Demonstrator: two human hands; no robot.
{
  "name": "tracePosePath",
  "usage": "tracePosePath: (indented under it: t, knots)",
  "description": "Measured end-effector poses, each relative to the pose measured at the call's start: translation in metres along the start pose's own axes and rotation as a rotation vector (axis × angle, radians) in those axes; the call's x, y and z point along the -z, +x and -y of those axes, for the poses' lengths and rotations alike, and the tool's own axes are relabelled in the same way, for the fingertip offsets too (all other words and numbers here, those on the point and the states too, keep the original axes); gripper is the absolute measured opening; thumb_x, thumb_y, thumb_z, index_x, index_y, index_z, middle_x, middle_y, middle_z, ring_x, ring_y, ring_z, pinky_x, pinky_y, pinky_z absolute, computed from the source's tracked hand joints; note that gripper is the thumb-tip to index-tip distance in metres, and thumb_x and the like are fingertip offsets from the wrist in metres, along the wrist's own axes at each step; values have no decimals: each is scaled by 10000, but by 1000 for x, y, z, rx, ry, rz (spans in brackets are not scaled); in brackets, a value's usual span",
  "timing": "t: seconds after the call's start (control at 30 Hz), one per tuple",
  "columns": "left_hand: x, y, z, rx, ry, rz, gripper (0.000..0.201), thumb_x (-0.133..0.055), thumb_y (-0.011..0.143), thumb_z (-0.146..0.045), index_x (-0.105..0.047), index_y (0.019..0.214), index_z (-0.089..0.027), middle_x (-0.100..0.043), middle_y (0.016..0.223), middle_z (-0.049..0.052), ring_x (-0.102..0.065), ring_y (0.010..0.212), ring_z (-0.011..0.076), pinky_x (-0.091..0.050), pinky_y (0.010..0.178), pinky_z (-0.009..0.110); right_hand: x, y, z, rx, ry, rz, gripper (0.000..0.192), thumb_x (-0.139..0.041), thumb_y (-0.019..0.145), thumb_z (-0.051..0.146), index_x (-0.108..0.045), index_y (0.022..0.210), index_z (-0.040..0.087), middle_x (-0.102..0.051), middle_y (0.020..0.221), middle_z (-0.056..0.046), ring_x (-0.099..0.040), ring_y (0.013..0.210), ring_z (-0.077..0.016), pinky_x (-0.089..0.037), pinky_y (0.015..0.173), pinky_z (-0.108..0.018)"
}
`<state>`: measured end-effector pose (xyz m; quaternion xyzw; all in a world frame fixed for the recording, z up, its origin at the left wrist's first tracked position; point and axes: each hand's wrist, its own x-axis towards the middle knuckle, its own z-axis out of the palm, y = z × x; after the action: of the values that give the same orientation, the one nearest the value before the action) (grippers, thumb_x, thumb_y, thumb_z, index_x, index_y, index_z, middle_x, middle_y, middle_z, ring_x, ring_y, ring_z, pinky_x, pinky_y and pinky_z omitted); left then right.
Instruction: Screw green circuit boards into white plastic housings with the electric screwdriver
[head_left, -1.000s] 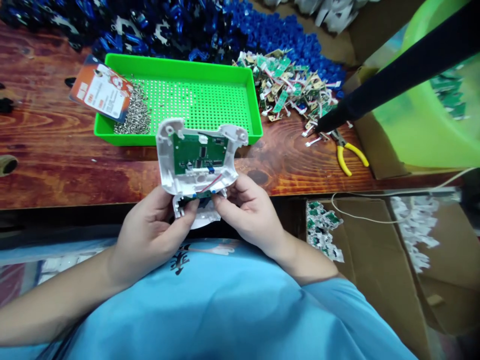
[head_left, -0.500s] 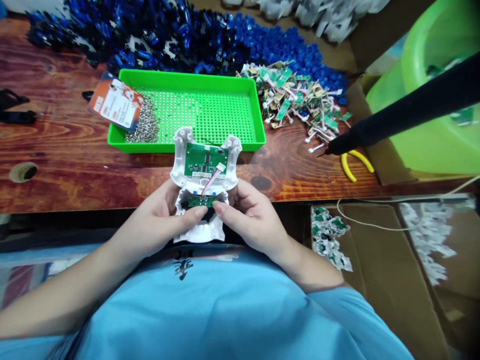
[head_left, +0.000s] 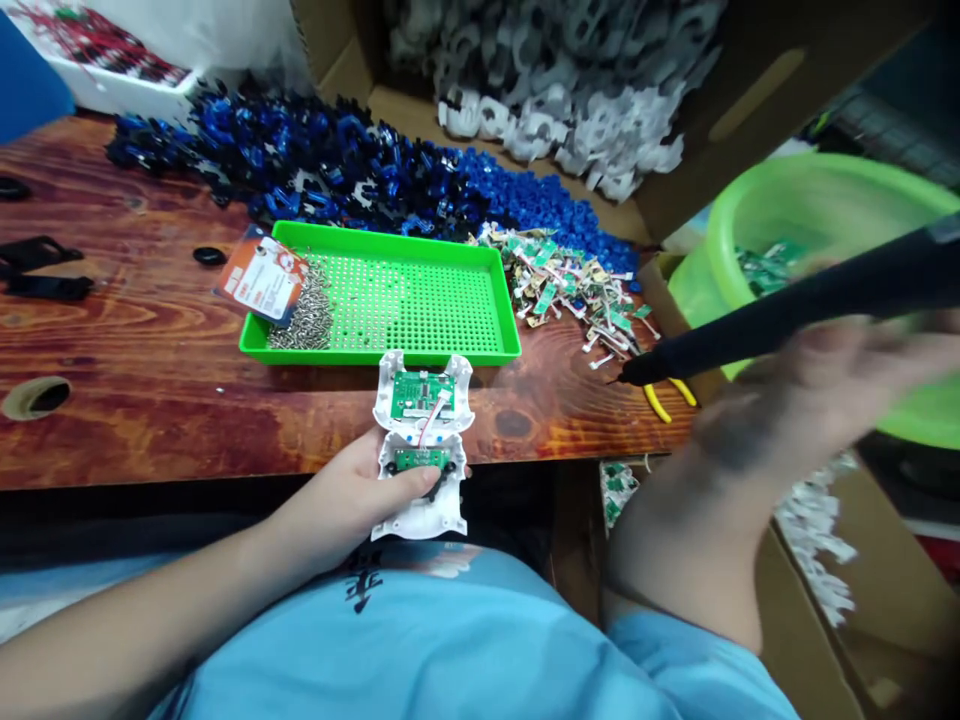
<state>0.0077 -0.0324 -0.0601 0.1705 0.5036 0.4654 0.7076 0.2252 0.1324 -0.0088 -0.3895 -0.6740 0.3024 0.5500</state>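
My left hand (head_left: pixel 367 495) is closed on a white plastic shell (head_left: pixel 427 515) with a small green circuit board (head_left: pixel 411 459) inside, the thumb lying across its front. Just above it sits a second white shell half (head_left: pixel 385 408), which holds a larger green circuit board (head_left: pixel 414 395). A short red and white wire with a white plug (head_left: pixel 444 398) runs between the two boards. Smeared by motion, my right hand (head_left: pixel 840 375) is raised at the right, beside a black pen-shaped electric screwdriver (head_left: pixel 750 312). Whether it touches the tool I cannot tell.
A green perforated tray (head_left: pixel 420 350) holds many screws (head_left: pixel 304 315) and a printed card (head_left: pixel 264 278). Piles of blue parts (head_left: pixel 360 165) and small wired boards (head_left: pixel 562 285) lie behind it. Yellow-handled pliers (head_left: pixel 658 402) and a green tub (head_left: pixel 720 260) are at right.
My right hand has let go of the white shell and swung up and right to the screwdriver. My left hand alone keeps the shell. The view has shifted, showing more of the back.
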Motion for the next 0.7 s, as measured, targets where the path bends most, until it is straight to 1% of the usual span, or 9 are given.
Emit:
tracePosePath:
  t: [0.03,0.1,0.17,0.23,0.37,0.47,0.57,0.63,0.7]
  knots:
    - [0,1,0,4,-16,-5,232,-766,738,-283,-728,931,-160,-748,804,31,-648,704,160,-484,648,237,-1,5,-1,63,63,-117,255,-709,746,519,-658,995,501,-564,1231,82,-636,1056,-208,-512,833,-350]
    - [1,3,2,11,-31,11,245,-779,720,-288,-719,914,-151,-744,800,37,-653,702,174,-490,655,258,-8,9,0,98,153,-241,299,-766,697,272,-704,933,446,-636,1109,55,-667,807,-181,-517,780,-377]
    - [4,5,4,13,-31,36,290,-786,713,-296,-707,952,-150,-739,777,36,-656,689,180,-494,647,268,-18,9,4,67,217,-234,216,-689,708,205,-738,869,341,-670,770,-2,-603,574,-169,-488,628,-380]
    - [7,6,5,16,-35,55,327,-782,721,-294,-692,1005,-160,-743,791,34,-670,707,187,-505,661,276,-29,8,11,47,268,-192,184,-643,713,179,-744,827,283,-584,548,-3,-546,482,-164,-443,543,-364]
    - [10,9,3,9,20,92,339,-757,750,-305,-678,1054,-176,-760,942,56,-698,835,217,-531,753,310,-63,15,26,65,332,-80,158,-626,769,176,-693,834,304,-628,641,28,-587,529,-141,-462,535,-316]
    - [10,9,0,13,72,104,356,-740,766,-321,-668,1077,-163,-764,942,76,-710,842,232,-544,760,328,-104,32,28,163,455,29,79,-617,809,288,-575,876,285,-542,551,71,-525,428,-110,-405,431,-266]
    - [11,7,0,49,18,142,325,-745,761,-356,-668,1012,-163,-765,874,78,-730,802,256,-570,728,362,-152,54,22,151,424,105,353,-509,851,612,-432,915,274,-457,547,85,-468,408,-84,-359,411,-248]
    - [12,6,2,68,-38,155,339,-754,756,-370,-654,1014,-172,-764,839,75,-738,797,270,-583,705,372,-182,67,14,167,323,176,537,-416,781,798,-394,928,282,-438,571,81,-460,446,-76,-371,441,-248]
    - [14,6,5,74,-88,151,392,-766,751,-360,-626,1072,-182,-765,855,74,-741,832,274,-590,709,366,-205,76,5,198,239,236,639,-342,716,881,-405,952,290,-432,600,68,-477,501,-77,-387,472,-252]
